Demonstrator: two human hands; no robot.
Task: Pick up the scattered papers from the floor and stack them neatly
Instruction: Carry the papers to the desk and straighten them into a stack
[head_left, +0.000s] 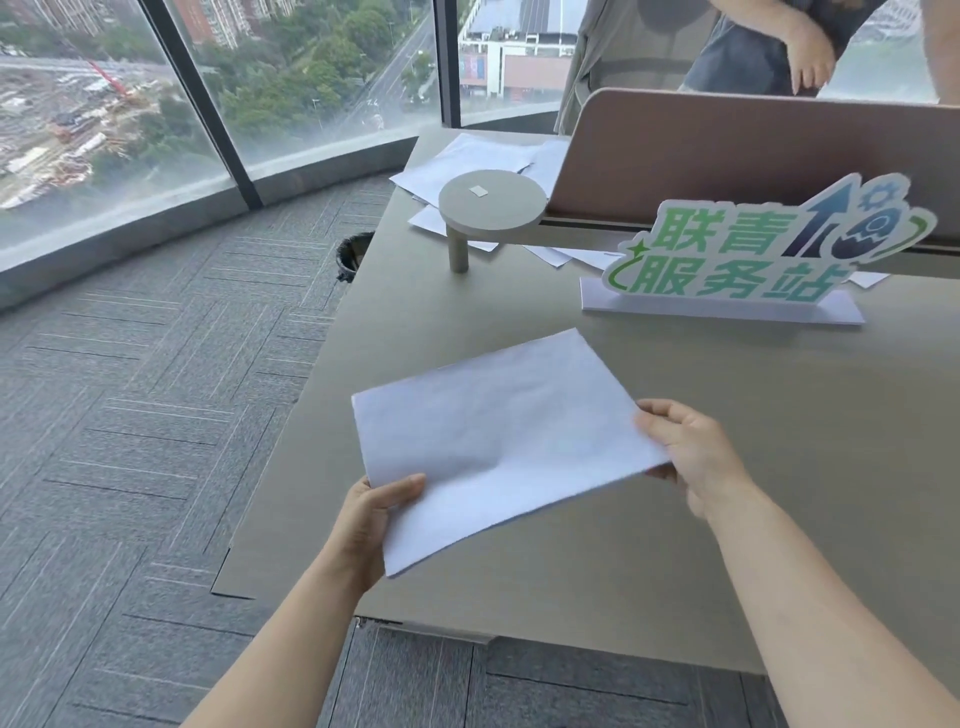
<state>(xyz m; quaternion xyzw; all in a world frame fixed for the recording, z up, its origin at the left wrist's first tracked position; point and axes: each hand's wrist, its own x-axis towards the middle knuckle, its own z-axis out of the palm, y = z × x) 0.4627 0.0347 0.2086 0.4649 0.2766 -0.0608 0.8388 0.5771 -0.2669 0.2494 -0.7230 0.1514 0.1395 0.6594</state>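
A thin stack of white papers (498, 431) hovers just above the grey-green table (779, 519), tilted. My left hand (371, 525) grips its near left corner, thumb on top. My right hand (691, 452) pinches its right edge. More loose white sheets (467, 161) lie scattered at the table's far end, partly under a round stand.
A round stand on a post (491, 205) rises at the far end. A green lettered sign (753, 249) stands in front of a pink divider panel (727, 150). A person (779, 47) stands behind it. A black bin (353, 254) sits on the grey carpet by glass windows.
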